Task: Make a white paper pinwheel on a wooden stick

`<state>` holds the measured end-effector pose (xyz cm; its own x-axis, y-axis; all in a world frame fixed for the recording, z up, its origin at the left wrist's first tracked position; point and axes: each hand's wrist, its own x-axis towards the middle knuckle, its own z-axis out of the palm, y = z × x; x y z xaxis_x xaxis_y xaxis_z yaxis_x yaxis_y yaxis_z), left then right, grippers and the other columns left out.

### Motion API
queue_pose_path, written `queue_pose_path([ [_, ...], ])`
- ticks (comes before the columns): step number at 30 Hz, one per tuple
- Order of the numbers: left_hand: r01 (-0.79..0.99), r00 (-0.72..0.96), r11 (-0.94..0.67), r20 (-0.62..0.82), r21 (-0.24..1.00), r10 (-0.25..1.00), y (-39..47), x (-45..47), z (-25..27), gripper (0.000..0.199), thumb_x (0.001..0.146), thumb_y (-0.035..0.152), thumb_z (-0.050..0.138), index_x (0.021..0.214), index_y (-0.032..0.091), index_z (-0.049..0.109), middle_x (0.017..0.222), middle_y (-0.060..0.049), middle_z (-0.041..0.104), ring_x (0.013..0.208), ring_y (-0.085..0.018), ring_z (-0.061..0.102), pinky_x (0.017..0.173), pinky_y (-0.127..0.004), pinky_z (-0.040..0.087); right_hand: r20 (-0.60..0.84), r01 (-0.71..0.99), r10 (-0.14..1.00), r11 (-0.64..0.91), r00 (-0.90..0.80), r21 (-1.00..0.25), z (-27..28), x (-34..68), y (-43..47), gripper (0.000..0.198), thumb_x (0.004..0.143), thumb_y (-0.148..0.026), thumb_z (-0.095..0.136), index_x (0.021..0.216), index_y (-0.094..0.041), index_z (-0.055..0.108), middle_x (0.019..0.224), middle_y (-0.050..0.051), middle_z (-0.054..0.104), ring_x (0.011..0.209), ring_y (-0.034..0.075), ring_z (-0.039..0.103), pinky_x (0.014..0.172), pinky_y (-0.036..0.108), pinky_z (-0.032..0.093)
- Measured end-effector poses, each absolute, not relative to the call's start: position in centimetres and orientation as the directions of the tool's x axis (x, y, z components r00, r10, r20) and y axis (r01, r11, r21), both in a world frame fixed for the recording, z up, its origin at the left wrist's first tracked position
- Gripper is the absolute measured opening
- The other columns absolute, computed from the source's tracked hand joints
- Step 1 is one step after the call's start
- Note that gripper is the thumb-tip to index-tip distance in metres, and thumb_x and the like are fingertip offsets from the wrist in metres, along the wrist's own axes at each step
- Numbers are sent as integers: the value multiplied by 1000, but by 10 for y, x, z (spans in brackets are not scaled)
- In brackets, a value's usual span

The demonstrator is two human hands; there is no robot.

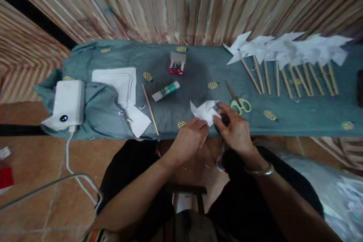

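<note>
A white paper pinwheel (206,110) with folded blades is held between my hands at the table's near edge. My left hand (192,134) is closed on its lower left side, fingertips at the paper. At the right side, the thumb and forefinger of my right hand (235,128) pinch a blade. Just beyond my right hand lie scissors (240,105) with pale green handles. A glue stick (166,90) and a thin wooden stick (150,109) rest to the left. Farther back stands an open red box (177,64) of small metal pins.
Several finished pinwheels (286,49) on sticks lie in a row at the back right. White paper sheets (127,83) and a white power bank (68,102) with a cable occupy the left. A striped curtain (181,7) hangs behind the cloth-covered table (198,60).
</note>
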<state>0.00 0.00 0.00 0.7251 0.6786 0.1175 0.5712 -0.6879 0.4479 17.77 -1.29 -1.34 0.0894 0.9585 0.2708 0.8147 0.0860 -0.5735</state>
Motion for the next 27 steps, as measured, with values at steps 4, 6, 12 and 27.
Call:
queue_pose_path([
  [4,578,708,-684,142,446,691,2,2,2,16,91,15,49,94,15,64,100,-9,66,97,-21,60,86,-35,53,246,793,962,55,122,-607,-13,176,-12,41,86,-30,55,123,-14,59,90,8,72,75,20,66,76,36,54],
  [6,581,701,-681,152,446,697,3,3,2,15,90,14,50,93,16,65,98,-8,67,95,-21,61,85,-35,53,223,769,964,35,142,-638,-13,174,-11,40,85,-29,55,122,-14,60,89,8,72,73,20,66,75,36,54],
  [12,573,682,-676,188,464,707,5,5,0,14,88,13,53,94,14,66,98,-8,69,92,-22,62,82,-34,54,146,689,970,-27,192,-725,-8,164,-11,42,82,-27,57,123,-17,59,93,8,73,75,21,67,77,36,54],
  [27,517,635,-678,297,523,713,4,4,4,17,87,13,55,98,13,68,100,-10,70,92,-23,62,84,-37,53,34,593,972,-115,234,-797,-4,161,-12,46,77,-19,59,124,-16,58,91,6,74,80,21,69,80,37,53],
])
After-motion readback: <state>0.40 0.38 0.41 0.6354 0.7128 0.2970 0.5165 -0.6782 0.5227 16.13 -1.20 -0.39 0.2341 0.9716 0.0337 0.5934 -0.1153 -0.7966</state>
